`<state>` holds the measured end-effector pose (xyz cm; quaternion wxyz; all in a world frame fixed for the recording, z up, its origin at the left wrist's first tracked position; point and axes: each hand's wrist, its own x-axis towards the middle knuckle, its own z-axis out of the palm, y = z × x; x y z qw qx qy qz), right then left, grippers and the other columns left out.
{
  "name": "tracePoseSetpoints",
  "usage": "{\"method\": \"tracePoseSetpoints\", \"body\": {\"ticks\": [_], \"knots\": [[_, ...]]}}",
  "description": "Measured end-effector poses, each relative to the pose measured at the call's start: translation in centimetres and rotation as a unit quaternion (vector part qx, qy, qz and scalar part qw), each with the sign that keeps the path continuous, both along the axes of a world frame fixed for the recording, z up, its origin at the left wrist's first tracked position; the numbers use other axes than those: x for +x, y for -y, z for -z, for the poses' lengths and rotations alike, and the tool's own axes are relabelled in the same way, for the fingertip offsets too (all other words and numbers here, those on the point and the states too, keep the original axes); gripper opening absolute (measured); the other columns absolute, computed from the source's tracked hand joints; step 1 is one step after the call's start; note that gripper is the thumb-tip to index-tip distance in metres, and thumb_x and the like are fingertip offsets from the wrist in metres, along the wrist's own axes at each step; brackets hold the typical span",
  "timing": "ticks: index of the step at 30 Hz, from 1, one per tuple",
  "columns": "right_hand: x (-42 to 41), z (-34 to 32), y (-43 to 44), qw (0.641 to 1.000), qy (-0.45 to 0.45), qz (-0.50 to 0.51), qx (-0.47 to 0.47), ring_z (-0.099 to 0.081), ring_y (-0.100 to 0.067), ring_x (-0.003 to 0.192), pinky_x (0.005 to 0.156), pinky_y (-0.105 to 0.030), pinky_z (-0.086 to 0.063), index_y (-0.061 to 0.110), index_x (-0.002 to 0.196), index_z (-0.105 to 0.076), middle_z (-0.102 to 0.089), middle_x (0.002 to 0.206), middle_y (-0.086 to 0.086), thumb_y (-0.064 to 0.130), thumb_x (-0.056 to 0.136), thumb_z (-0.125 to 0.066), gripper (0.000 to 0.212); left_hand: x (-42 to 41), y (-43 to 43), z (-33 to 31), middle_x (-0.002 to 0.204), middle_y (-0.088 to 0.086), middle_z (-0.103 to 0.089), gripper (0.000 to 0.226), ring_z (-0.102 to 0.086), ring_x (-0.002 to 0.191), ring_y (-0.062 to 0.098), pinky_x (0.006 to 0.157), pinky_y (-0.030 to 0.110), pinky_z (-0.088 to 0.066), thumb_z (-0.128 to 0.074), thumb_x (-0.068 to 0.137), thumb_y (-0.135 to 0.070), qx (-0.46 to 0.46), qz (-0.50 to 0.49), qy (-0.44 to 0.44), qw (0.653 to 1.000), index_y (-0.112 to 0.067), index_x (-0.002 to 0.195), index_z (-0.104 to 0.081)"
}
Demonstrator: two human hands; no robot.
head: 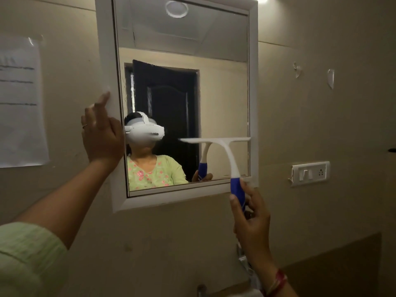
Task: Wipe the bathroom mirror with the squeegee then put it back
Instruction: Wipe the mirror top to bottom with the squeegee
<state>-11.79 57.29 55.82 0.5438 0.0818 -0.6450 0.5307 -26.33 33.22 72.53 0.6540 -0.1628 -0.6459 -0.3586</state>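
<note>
The squeegee (227,155) is being gripped by the right hand (250,219) at the mirror's (214,93) 5 o'clock, the open-fingered left hand (100,136) bracing the frame (105,61); streaks are being risked by uneven blade pressure.

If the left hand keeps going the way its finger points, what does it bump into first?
The left hand points up along the mirror's white frame, which its fingertip seems to touch already. Going straight on, it would probably just slide up that frame; nothing else shows in the way, though depth is unclear.

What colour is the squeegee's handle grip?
Blue, with a white neck and blade; the squeegee shows best in the head view, held by the right hand.
</note>
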Motion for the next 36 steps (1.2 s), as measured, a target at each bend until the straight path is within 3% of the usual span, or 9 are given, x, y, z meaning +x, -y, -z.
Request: {"method": "tracePoseSetpoints", "body": {"ticks": [4, 9, 16, 21, 24, 27, 31, 36], "knots": [[0.4, 1.6, 0.5, 1.0, 0.005, 0.002, -0.013, -0.056, -0.015, 0.06, 0.048, -0.019, -0.048, 0.036, 0.116, -0.052, -0.06, 0.095, -0.001, 0.035, 0.08, -0.056, 0.036, 0.1, -0.1, 0.0, 0.116, 0.021, -0.049, 0.053, -0.045, 0.101, 0.037, 0.08, 0.044, -0.037, -0.034, 0.085, -0.007, 0.002, -0.004, 0.0, 1.0, -0.022, 0.135, -0.039], [0.4, -1.0, 0.2, 1.0, -0.007, -0.014, -0.012, -0.054, -0.013, 0.05, 0.042, -0.019, -0.047, 0.026, 0.122, -0.052, -0.059, 0.092, -0.002, 0.033, 0.082, -0.056, 0.041, 0.1, -0.1, 0.1, 0.117, 0.021, -0.049, 0.053, -0.047, 0.101, 0.036, 0.082, 0.043, -0.036, -0.034, 0.085, -0.006, 0.0, -0.003, 0.004, 1.0, -0.022, 0.136, -0.038], [0.8, 3.6, 0.7, 1.0, 0.01, 0.011, -0.019, -0.059, -0.009, 0.065, 0.049, -0.011, -0.047, 0.034, 0.116, -0.052, -0.06, 0.094, 0.0, 0.022, 0.081, -0.057, 0.037, 0.1, -0.1, 0.0, 0.116, 0.021, -0.05, 0.052, -0.046, 0.1, 0.034, 0.08, 0.038, -0.033, -0.034, 0.086, -0.004, -0.003, -0.001, -0.004, 1.0, -0.02, 0.136, -0.039], [0.7, 1.0, 0.4, 1.0, 0.008, -0.002, -0.022, -0.055, -0.018, 0.057, 0.045, -0.019, -0.047, 0.032, 0.117, -0.054, -0.061, 0.093, -0.004, 0.038, 0.08, -0.056, 0.037, 0.1, -0.1, 0.1, 0.119, 0.02, -0.049, 0.053, -0.046, 0.103, 0.035, 0.084, 0.041, -0.033, -0.033, 0.086, -0.006, -0.002, -0.002, 0.003, 1.0, -0.021, 0.137, -0.037], [0.5, 0.6, 0.2, 1.0, 0.002, 0.001, -0.011, -0.056, -0.015, 0.058, 0.046, -0.018, -0.048, 0.028, 0.12, -0.053, -0.06, 0.094, -0.001, 0.036, 0.082, -0.056, 0.039, 0.1, -0.1, 0.1, 0.119, 0.02, -0.049, 0.053, -0.045, 0.103, 0.035, 0.082, 0.042, -0.035, -0.032, 0.086, -0.007, 0.001, -0.001, 0.004, 1.0, -0.022, 0.136, -0.037], [0.8, 3.0, 0.0, 1.0, -0.003, 0.019, 0.013, -0.059, -0.007, 0.067, 0.051, -0.012, -0.048, 0.039, 0.121, -0.05, -0.059, 0.093, 0.007, 0.023, 0.083, -0.056, 0.042, 0.1, -0.1, 0.0, 0.118, 0.021, -0.048, 0.053, -0.045, 0.102, 0.035, 0.079, 0.043, -0.036, -0.033, 0.086, -0.007, 0.002, 0.0, 0.006, 1.0, -0.022, 0.136, -0.037], [1.2, 5.2, -0.2, 0.999, 0.014, 0.018, 0.035, -0.057, -0.006, 0.062, 0.048, -0.011, -0.046, 0.055, 0.119, -0.047, -0.059, 0.095, 0.015, 0.021, 0.082, -0.056, 0.051, 0.0, -0.1, 0.1, 0.117, 0.022, -0.048, 0.053, -0.045, 0.102, 0.036, 0.08, 0.045, -0.036, -0.034, 0.085, -0.006, 0.005, 0.002, 0.002, 1.0, -0.022, 0.135, -0.038], [0.6, 2.5, -0.5, 0.999, 0.001, 0.026, 0.03, -0.061, -0.003, 0.073, 0.054, -0.011, -0.05, 0.041, 0.122, -0.048, -0.06, 0.097, 0.012, 0.026, 0.083, -0.056, 0.042, 0.0, -0.1, 0.1, 0.115, 0.022, -0.049, 0.053, -0.045, 0.101, 0.035, 0.084, 0.043, -0.035, -0.034, 0.084, -0.006, 0.006, 0.008, -0.004, 1.0, -0.02, 0.135, -0.039]]}}
